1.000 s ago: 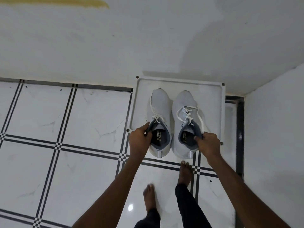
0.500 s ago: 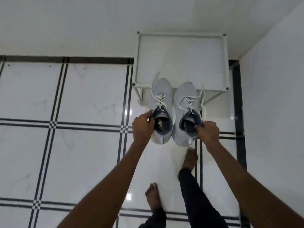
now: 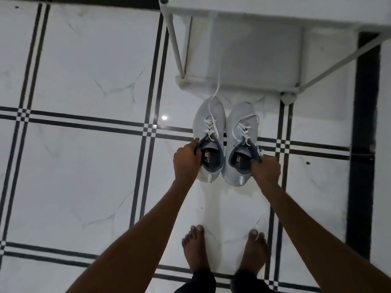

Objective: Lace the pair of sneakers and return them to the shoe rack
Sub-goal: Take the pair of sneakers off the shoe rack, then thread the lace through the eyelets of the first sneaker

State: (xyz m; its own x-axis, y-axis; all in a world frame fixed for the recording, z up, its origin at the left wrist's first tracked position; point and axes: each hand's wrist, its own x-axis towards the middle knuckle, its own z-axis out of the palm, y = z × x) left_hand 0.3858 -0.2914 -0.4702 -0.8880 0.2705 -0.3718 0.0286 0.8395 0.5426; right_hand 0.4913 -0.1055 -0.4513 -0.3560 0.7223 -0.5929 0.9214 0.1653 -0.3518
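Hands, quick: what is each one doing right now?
Left hand: closed on the collar of the left sneaker.
Right hand: closed on the collar of the right sneaker.

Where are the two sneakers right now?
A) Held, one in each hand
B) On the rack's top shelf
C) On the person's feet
A: the left hand grips the left sneaker and the right hand the right sneaker, short of the shoe rack.
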